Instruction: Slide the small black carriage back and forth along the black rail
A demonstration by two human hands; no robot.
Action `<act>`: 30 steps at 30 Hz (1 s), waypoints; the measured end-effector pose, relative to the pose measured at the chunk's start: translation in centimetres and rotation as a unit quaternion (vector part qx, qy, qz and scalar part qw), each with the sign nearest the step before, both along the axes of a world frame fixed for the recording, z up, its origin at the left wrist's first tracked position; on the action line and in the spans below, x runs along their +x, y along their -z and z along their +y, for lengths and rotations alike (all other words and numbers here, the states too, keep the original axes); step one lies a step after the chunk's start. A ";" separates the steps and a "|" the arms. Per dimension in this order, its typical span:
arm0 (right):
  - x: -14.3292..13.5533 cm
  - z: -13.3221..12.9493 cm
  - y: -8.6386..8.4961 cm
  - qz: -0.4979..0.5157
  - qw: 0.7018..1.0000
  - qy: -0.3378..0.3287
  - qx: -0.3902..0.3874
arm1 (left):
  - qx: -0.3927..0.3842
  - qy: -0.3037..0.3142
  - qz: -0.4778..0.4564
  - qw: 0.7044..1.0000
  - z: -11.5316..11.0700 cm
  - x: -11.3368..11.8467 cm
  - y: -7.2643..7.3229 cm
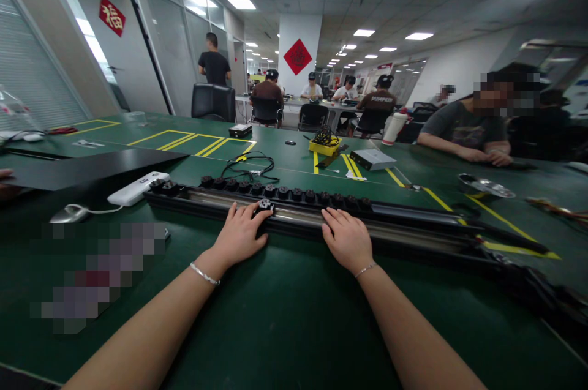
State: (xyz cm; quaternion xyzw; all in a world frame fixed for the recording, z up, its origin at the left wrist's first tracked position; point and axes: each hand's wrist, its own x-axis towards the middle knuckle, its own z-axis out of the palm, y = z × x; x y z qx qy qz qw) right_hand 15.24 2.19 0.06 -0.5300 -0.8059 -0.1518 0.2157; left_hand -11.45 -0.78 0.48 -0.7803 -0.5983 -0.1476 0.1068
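In a lit office, across a green worktop (294, 310) marked with yellow tape (436, 202). Lengthwise on it, a long black rail (408, 234) with a pale channel, plus a row of black knobbed pieces (283, 194) along the far side. With the left hand (237, 237), touching a small black piece (265, 203) over the channel — pinched or merely touched, cannot tell. With the right hand (348, 240), resting on the rail with fingers extended, clasping nothing visible. Best to steady the rail with light, even pressure, keep the small piece level and square to the channel, and ease — never force — if binding
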 end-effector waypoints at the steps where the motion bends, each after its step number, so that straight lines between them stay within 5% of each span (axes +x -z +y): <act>1: 0.0 0.0 0.0 0.000 1.000 0.000 0.000 | -0.002 0.002 -0.003 1.000 0.0 0.1 0.0; 30: 0.1 0.0 0.0 0.001 1.000 -0.004 0.005 | -0.010 0.010 -0.009 1.000 0.0 0.4 -0.1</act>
